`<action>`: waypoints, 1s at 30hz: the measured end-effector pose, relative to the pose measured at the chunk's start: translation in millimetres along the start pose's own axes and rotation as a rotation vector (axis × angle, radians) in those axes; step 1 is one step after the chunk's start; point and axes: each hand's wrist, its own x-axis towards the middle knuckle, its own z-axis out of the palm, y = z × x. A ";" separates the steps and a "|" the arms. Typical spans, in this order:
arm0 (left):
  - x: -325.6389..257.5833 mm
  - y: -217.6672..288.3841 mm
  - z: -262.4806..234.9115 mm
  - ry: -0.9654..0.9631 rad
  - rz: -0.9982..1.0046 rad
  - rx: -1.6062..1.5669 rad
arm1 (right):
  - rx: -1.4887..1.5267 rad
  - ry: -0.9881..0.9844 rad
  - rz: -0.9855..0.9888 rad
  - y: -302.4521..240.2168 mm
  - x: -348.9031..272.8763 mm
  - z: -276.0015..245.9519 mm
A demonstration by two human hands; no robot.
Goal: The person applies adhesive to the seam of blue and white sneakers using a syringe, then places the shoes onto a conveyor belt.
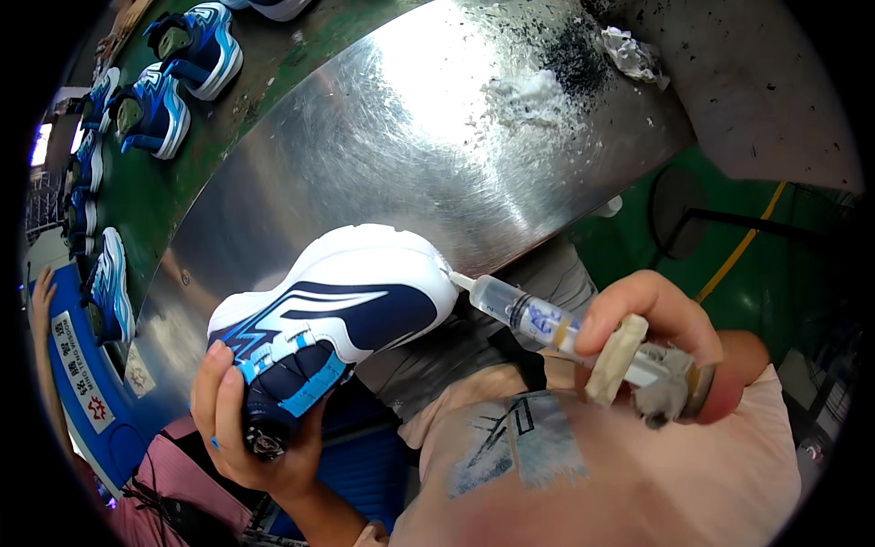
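Brushed steel sheeting point(365, 155) covers most of the bench and curves away under the fisheye, dusted with black grit and white residue near its far end, where a crumpled rag point(633, 53) lies. Along its left edge runs a green belt point(146, 191) carrying a row of blue-and-white shoes point(155, 109), well apart from the hands.

Held up above the lap, just in front of the steel edge, is a sneaker point(333, 314). Its thick sole is white; the upper is navy with white swooping stripes, bright blue lightning-like trim and a light blue strap across the dark tongue area. It lies on its side, toe pointing toward the right.

Gripping it from below at the heel and collar end, the left hand point(241, 419) has fingers wrapped firmly around the upper. Opposite, the right hand point(665, 342) is clenched round a clear plastic syringe point(529, 314), thumb over the barrel. Its nozzle touches the white sole at the toe. A crusted tan block point(615, 358) sits pressed against the syringe under the thumb.
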 end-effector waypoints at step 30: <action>113.9 -46.6 4.5 -0.296 -0.755 -0.706 | -0.627 0.728 -0.516 -22.7 62.1 -63.6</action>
